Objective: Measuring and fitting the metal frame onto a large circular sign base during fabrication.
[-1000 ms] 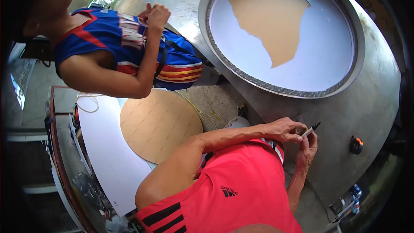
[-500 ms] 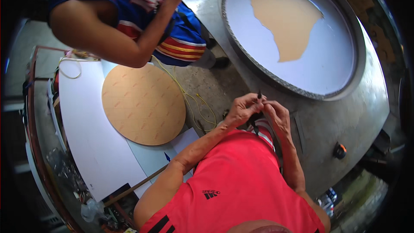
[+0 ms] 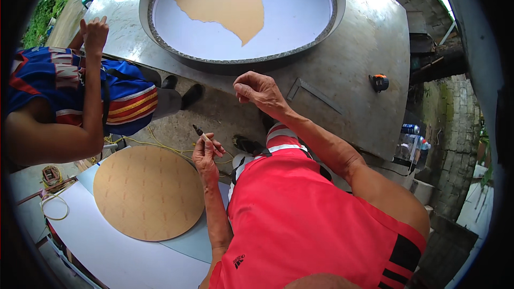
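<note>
Head view — one black-tipped pen (image 3: 200, 132) in left grip (image 3: 205, 156), right grip (image 3: 263, 94) loose — one brown disc (image 3: 149, 194)

There is one marker (image 3: 201, 132), one tape measure (image 3: 379, 82) and one brown disc (image 3: 150, 194).

Premises are assessed as a workshop, part open to the outdoors. A broad metal table (image 3: 369, 48) at 1 o'clock bears a large round frame (image 3: 230, 67); on it at 2 o'clock lie an L-shaped ruler (image 3: 316, 96) and a tape measure (image 3: 379, 83). At 8 o'clock a round brown board (image 3: 150, 192) rests on large pale sheets (image 3: 123, 262). Yellow cord (image 3: 160, 144) trails at 9 o'clock over concrete floor (image 3: 214, 115). Greenery (image 3: 51, 8) shows at 10 o'clock, outdoor paving (image 3: 455, 150) at 3.
</note>
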A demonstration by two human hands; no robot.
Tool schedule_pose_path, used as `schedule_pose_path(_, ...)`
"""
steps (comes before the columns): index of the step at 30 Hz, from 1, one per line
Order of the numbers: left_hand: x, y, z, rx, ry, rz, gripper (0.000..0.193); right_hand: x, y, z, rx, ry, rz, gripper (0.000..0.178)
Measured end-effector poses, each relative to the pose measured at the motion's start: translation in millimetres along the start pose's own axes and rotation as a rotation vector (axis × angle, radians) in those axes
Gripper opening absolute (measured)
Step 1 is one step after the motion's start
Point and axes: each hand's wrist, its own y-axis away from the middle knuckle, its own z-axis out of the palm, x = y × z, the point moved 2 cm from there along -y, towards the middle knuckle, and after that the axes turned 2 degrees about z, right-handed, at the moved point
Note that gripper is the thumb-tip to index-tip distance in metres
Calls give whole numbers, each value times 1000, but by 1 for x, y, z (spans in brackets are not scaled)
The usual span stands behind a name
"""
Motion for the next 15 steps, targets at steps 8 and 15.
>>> schedule_pose_path(8, -5, 21, -2, 137, -28, 21, 23, 38, 30, 7, -211, 210, 119, 15)
schedule_pose_path(15, -16, 70, 11, 576, -47, 106, 40, 88, 18, 25, -684, 305, 206, 25)
